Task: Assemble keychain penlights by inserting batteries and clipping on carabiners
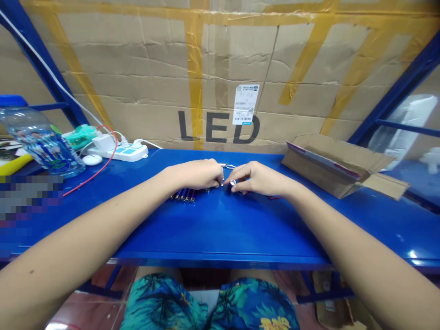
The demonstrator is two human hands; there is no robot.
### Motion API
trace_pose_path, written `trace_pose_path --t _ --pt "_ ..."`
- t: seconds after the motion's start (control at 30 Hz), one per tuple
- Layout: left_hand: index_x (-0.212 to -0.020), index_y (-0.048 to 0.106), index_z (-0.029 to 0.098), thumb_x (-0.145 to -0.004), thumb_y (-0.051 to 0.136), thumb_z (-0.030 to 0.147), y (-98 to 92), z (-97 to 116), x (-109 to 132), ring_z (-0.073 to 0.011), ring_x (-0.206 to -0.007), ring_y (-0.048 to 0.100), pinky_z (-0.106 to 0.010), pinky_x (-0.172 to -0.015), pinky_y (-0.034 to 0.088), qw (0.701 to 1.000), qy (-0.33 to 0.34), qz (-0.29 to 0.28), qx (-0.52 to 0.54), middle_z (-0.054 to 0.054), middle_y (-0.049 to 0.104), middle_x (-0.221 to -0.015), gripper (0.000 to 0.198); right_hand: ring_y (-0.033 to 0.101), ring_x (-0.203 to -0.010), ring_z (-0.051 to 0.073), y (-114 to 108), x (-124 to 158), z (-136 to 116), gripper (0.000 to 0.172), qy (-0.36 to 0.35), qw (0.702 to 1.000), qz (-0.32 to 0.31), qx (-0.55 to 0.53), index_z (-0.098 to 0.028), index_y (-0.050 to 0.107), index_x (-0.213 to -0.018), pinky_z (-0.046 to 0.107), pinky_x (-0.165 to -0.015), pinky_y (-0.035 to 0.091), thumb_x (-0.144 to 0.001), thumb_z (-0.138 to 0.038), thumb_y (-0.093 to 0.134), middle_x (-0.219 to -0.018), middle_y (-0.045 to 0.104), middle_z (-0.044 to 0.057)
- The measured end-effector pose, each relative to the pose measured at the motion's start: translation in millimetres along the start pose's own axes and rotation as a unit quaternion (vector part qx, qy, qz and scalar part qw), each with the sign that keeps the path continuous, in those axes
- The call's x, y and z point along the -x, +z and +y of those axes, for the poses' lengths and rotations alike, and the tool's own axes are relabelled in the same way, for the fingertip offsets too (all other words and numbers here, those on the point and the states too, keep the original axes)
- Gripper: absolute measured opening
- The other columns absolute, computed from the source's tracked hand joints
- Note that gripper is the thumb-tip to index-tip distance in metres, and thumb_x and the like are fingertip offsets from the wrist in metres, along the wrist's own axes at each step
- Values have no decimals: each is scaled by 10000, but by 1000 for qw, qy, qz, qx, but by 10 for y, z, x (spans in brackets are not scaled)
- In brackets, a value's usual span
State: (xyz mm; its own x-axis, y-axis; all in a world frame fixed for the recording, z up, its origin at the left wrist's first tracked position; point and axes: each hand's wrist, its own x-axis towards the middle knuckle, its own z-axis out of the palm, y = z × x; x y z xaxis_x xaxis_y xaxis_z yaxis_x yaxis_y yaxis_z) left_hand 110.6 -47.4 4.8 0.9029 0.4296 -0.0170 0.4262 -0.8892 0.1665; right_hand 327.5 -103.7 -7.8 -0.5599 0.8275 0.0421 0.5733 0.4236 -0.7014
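Near the middle of the blue table, my left hand point(206, 174) is closed, fingertips pinched together and pointing down at the tabletop. A tiny shiny piece point(222, 184) shows by those fingertips; whether they grip it I cannot tell. My right hand point(254, 178) pinches a small round silver cap point(233, 182) between thumb and finger, its ring-like end facing me. A narrow gap separates the two hands. Partly under my left hand lies a row of several dark slim tubes point(184, 197) with silvery ends. Behind the fingers is a thin silvery item point(227, 166), partly hidden.
An open cardboard box point(319, 167) sits at right. On the left stand a water bottle point(44, 142) with a blue cap and a white power strip point(129, 152) with plugs. A red cable point(103, 170) curves nearby. A large carton point(137, 68) marked LED walls off the back.
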Motion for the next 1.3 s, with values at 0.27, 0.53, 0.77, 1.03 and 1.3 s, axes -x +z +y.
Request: trace_pose_path --t 0.27,0.53,0.77,1.03,1.3 --pt "-939 758 179 -871 553 181 14 -18 -8 -157 -719 620 -256 -635 396 999 -24 -27 -14 -70 739 -874 215 593 -638 123 5 1 -5 217 -7 1000 -4 1 -196 800 -946 270 -623 513 -790 -282 677 -973 745 30" --pt "-784 662 170 -731 616 186 -69 25 20 -132 -617 583 -247 -549 369 996 -76 -33 41 -20 689 -741 72 563 -602 118 2 2 -4 219 13 1000 19 12 -191 787 -948 241 -557 454 -796 -286 662 -763 688 17" --pt "-865 677 149 -788 600 174 -134 150 30 -105 -536 603 -224 -552 431 983 -27 90 155 3 683 -657 112 584 -568 119 11 -1 -27 137 39 999 25 -4 -166 730 -811 245 -531 478 -788 -276 652 -765 678 26" --pt "-881 775 161 -852 630 198 -124 212 4 -115 -648 649 -228 -639 447 984 65 132 104 -22 742 -746 153 628 -601 126 8 0 -27 103 45 998 24 -22 -179 723 -806 240 -558 497 -766 -236 646 -774 715 18" --pt "-852 784 163 -822 610 176 -127 175 28 -123 -696 644 -241 -669 449 979 69 169 87 -32 753 -797 177 646 -602 130 1 -16 1 142 52 997 26 -45 -150 736 -806 244 -569 507 -755 -277 698 -800 736 42"
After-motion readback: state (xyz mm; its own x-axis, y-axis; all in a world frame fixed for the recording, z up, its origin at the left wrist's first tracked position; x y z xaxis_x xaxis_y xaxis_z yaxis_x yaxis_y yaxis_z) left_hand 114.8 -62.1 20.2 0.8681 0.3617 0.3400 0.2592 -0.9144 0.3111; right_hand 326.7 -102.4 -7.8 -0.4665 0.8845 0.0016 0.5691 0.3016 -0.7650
